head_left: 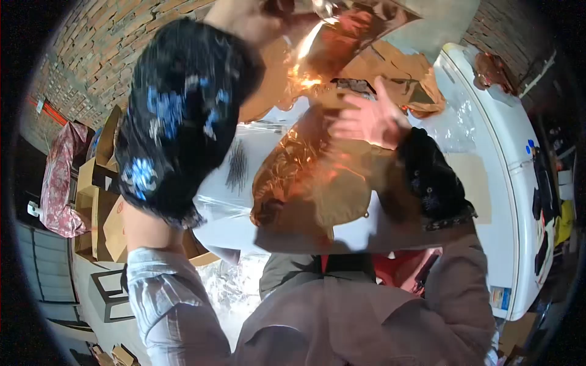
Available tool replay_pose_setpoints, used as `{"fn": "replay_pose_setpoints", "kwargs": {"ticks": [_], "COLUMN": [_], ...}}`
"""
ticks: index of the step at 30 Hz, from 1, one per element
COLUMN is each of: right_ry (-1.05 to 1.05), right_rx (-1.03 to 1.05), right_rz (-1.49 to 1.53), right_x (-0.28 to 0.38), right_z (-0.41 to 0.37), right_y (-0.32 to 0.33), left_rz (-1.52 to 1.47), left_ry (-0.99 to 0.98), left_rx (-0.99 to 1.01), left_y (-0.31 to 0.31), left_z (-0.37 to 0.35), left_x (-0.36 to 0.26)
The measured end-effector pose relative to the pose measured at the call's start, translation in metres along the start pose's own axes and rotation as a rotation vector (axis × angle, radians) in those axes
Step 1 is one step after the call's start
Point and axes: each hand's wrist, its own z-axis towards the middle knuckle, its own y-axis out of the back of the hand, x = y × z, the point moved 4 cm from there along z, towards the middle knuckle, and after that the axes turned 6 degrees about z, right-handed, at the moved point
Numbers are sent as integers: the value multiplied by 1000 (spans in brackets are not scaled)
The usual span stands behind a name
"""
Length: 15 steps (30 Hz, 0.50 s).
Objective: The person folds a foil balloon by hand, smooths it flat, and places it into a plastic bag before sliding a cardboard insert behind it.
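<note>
Shiny copper-coloured foil (293,165) lies in several pieces across the white work surface (213,213). At the top, my left hand (247,18) is raised beside a glossy sheet of the same foil (351,46); its fingers are partly cut off by the frame edge and blurred. My right hand (369,119) hovers over the foil with its fingers spread and nothing in it. Dark patterned sleeve covers (177,116) are on both forearms. A bundle of thin dark pins or wires (237,165) lies on the left part of the surface.
Open cardboard boxes (88,201) stand at the left, near a red patterned cloth (64,177). A white appliance-like body (510,177) curves along the right, with crumpled brown foil (493,73) at its top. A black frame (113,299) is on the floor at lower left.
</note>
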Motion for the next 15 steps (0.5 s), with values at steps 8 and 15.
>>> {"fn": "replay_pose_setpoints", "kwargs": {"ticks": [8, 15], "right_ry": [347, 35], "right_rx": [-93, 160], "right_rz": [337, 313], "right_x": [-26, -54], "right_z": [-55, -62], "right_y": [-11, 86], "left_rz": [251, -229], "left_ry": [15, 286], "left_rx": [-203, -530], "left_y": [6, 42], "left_z": [-184, -254], "left_x": [130, 252]}}
